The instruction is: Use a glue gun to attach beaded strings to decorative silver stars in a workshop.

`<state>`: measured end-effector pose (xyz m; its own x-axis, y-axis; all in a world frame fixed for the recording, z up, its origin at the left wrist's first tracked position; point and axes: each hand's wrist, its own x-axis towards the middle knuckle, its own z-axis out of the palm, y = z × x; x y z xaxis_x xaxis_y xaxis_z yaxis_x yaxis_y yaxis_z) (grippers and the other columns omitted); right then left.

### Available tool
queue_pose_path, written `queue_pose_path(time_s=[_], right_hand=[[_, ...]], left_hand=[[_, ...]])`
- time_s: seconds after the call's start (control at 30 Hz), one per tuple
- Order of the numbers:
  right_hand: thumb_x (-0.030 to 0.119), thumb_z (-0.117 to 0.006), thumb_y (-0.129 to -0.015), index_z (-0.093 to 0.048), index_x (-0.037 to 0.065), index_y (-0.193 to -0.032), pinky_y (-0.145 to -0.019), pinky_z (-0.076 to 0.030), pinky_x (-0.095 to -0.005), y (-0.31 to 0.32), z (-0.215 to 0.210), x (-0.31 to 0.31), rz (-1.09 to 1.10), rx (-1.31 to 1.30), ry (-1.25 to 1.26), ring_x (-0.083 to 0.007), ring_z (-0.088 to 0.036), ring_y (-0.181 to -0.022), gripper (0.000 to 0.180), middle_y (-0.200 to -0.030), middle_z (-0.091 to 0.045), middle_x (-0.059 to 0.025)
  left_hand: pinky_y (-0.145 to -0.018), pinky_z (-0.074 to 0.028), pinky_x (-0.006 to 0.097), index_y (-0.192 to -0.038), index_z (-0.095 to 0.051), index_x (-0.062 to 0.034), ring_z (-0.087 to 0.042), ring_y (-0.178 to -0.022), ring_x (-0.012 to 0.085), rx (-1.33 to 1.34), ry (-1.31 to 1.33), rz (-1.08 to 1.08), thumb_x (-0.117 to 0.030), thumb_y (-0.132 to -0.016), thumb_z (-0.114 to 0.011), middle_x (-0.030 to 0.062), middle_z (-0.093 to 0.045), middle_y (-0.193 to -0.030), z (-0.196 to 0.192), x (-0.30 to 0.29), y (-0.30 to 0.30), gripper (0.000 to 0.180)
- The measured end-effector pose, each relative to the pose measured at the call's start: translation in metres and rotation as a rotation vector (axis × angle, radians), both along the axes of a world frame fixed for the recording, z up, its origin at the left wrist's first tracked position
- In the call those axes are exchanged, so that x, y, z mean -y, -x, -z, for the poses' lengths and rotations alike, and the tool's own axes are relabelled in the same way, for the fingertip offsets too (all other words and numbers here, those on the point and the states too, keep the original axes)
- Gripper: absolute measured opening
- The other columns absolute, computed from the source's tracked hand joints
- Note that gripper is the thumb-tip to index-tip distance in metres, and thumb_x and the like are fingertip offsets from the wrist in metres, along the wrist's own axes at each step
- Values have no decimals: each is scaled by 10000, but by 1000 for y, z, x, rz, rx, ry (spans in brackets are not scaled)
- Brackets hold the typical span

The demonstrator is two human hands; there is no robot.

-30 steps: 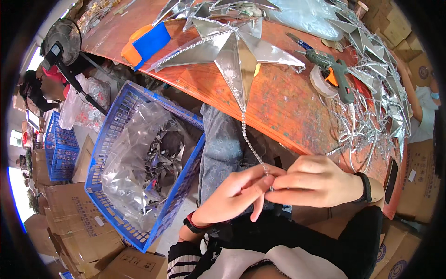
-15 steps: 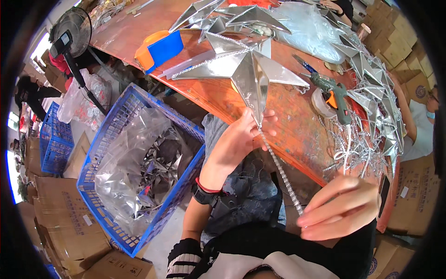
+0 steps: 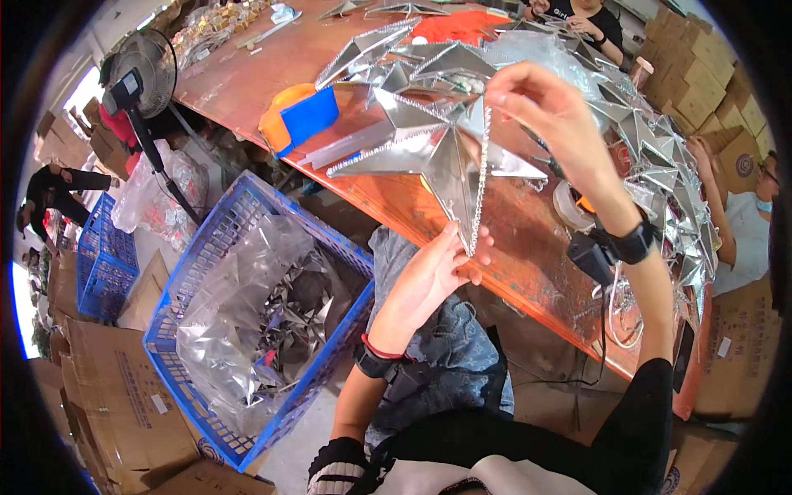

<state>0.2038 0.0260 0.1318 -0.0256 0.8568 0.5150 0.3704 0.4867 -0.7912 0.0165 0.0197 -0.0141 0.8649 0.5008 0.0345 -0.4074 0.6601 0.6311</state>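
A shiny silver star [image 3: 437,153] with silver beaded trim along some edges is held above the table's near edge. My left hand [image 3: 419,280] is closed on the tip of its lower point, some fingers spread behind. My right hand [image 3: 549,115] is raised beyond the star and pinches the upper end of a thin silver cord [image 3: 484,169]. The cord runs taut from that pinch down along the lower point to my left fingers. My right forearm hides most of the glue gun; part of its orange trigger [image 3: 586,204] shows.
More silver stars [image 3: 450,62] lie on the red-brown table [image 3: 223,78]. A blue-and-orange tape dispenser [image 3: 305,120] sits at its left edge. On the floor, a blue crate [image 3: 165,322] holds plastic bags and silver pieces. Other people sit at the far and right sides.
My right hand has moved from the lower right up past the star, swinging the cord from hanging below to lying along the lower point. My left hand still grips the tip.
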Motion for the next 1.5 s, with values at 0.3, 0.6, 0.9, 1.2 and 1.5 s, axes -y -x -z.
queue_pose_path(time_s=[0.3, 0.6, 0.9, 1.2, 1.5], right_hand=[[89, -639, -836, -616, 9, -905, -611, -449, -202, -9, 51, -41, -55, -143, 168, -55, -547, -705, 108, -817, -614, -10], [87, -633, -832, -621, 16, -876, -624, -455, -213, -7, 57, -40, -19, -111, 212, -61, -551, -702, 84, -832, -625, -9], [92, -603, -867, -583, 7, -940, -630, -452, -210, -7, 63, -44, -14, -19, 112, -70, -551, -738, 114, -877, -605, -22], [102, -613, -860, -587, 7, -948, -652, -457, -217, -7, 62, -41, 54, 25, 151, -67, -554, -778, 132, -893, -607, -18], [109, -598, -872, -564, 24, -980, -625, -438, -195, -10, 66, -45, 6, -56, 97, -49, -529, -729, 141, -861, -575, 0]], left_hand=[[-703, -443, 275, -1174, -504, -20, -530, -929, 141, -69, -122, 55, -374, -977, -332, 57, -561, -1089, -15, -3, 9, 440], [-693, -458, 287, -858, -584, 3, -552, -817, 159, -557, -864, -627, -141, -918, -506, 91, -595, -933, -50, -9, 37, 174], [-955, -321, 436, -1062, -629, -165, -401, -1165, 310, -746, -1878, -1097, -196, -816, -598, 106, -489, -1198, -75, -44, 11, 250], [-970, -273, 501, -1133, -595, -194, -403, -1155, 300, -842, -1981, -1048, -315, -830, -584, 105, -513, -1161, -70, -56, 3, 326], [-955, -282, 467, -1129, -592, -205, -417, -1127, 269, -851, -1970, -1057, -305, -826, -589, 69, -523, -1124, -71, -57, 2, 319]])
